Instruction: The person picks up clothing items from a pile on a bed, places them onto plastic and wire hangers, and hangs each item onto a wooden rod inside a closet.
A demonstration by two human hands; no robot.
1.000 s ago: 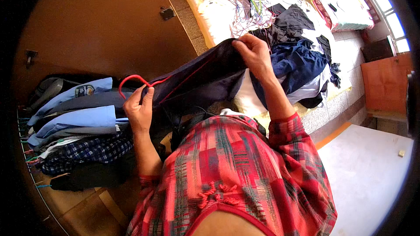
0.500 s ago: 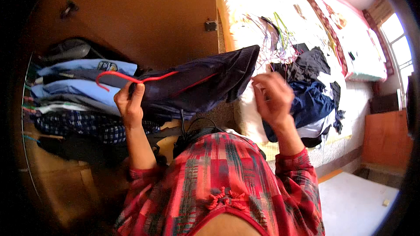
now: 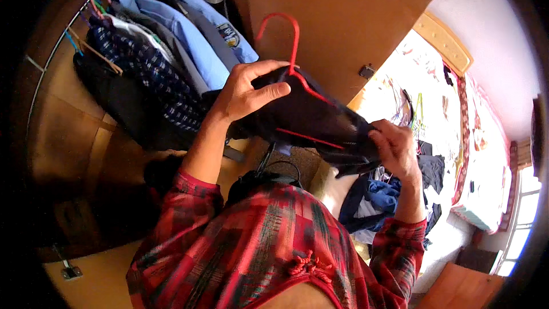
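Observation:
A dark navy garment hangs on a red clothes hanger in front of my chest. The hanger's hook points up, and part of its lower bar shows against the cloth. My left hand grips the garment just left of the hook's base, thumb on top and fingers partly behind the cloth. At the garment's right end, my right hand pinches the dark cloth with closed fingers. I cannot tell the garment's exact kind from its folds.
To the left, a metal rail carries several hung clothes, including a light blue shirt and a checked shirt. A brown door stands beyond. At right, a bed bears a pile of dark clothes and several loose hangers.
My view has turned left toward the rail. The hanger's hook now points up instead of left. My right hand, apart from the garment earlier, has taken hold of its right end.

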